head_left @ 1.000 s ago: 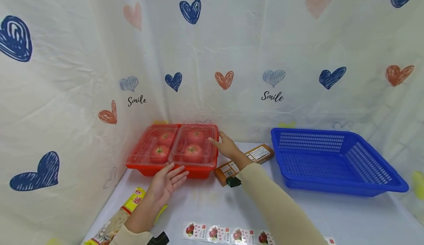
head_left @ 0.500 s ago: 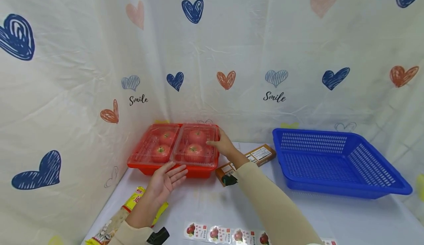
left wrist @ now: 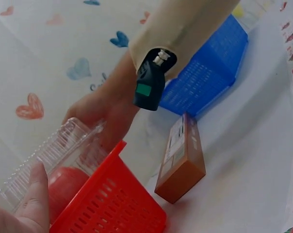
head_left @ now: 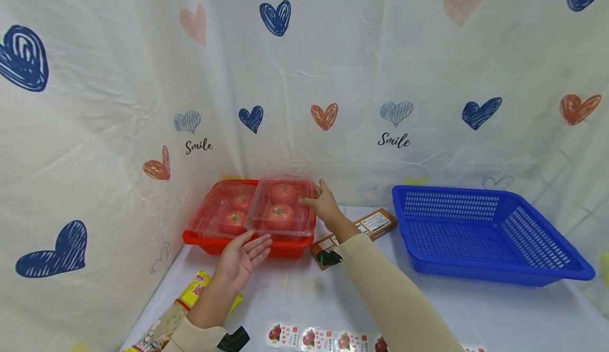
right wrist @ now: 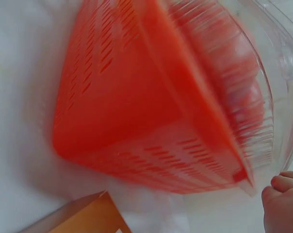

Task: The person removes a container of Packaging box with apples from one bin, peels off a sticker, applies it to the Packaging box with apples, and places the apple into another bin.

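Note:
Two clear plastic fruit boxes, each showing red apples point(head_left: 279, 218), sit side by side in a red basket point(head_left: 216, 245). The right-hand box point(head_left: 264, 196) stands raised a little above the other box point(head_left: 216, 206). My right hand point(head_left: 328, 209) pinches its right side, thumb over the top edge; in the right wrist view the fingertips point(right wrist: 284, 187) are at the lid's corner. Palm up with straight fingers, my left hand point(head_left: 241, 259) is at the box's front edge. In the left wrist view, one of its fingers point(left wrist: 37, 189) lies against the clear plastic.
A brown carton point(head_left: 376, 222) lies behind my right wrist, between the basket and a blue basket point(head_left: 476, 275) at right. A yellow-ended food packet point(head_left: 164, 323) is partly under my left forearm. Apple-printed labels point(head_left: 316, 339) line the table's front. Curtains stand behind and left.
The right-hand box has risen slightly out of the red basket, with my right hand gripping its side. My left hand has stayed nearly in place at the front edge.

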Tool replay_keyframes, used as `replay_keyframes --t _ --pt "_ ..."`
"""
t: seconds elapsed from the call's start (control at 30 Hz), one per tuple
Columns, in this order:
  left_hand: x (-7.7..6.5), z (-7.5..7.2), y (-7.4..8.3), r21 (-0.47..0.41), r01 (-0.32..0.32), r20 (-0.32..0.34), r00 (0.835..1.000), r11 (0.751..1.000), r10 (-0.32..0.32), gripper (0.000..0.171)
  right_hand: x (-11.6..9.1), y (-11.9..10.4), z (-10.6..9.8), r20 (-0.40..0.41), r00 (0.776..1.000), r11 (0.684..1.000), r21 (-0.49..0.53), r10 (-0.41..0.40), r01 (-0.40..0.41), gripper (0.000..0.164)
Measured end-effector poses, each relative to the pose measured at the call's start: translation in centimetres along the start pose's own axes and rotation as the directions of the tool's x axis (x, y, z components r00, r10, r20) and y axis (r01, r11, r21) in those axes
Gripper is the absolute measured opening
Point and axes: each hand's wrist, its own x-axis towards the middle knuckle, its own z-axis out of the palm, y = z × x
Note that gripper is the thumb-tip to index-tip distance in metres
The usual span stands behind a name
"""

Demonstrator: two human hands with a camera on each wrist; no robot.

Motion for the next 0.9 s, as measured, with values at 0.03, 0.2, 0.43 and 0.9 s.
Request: replay_keyframes --t 0.03,0.2,0.43,0.9 --pt "0.0 0.0 0.0 0.002 -0.003 -0.008 1.000 1.000 0.003 0.055 0.0 0.0 0.0 -0.001 1.000 1.000 0.010 -0.005 0.005 0.105" --pt "0.4 0.3 -0.2 0.008 -0.024 -0.011 1.000 1.000 0.024 0.047 0.2 -0.1 0.0 0.003 0.999 0.997 0.057 -0.045 0.045 0.104" --pt "0.9 0.5 -0.2 0.025 -0.051 -0.002 0.999 0.998 0.051 0.041 0.0 -0.6 0.2 0.018 0.998 0.988 0.147 -0.056 0.052 0.101" --pt "1.8 1.3 0.1 0.184 -0.088 -0.132 0.985 0.979 0.113 0.054 -0.7 -2.4 -0.3 -0.030 0.999 0.999 0.035 -0.031 0.032 0.102"
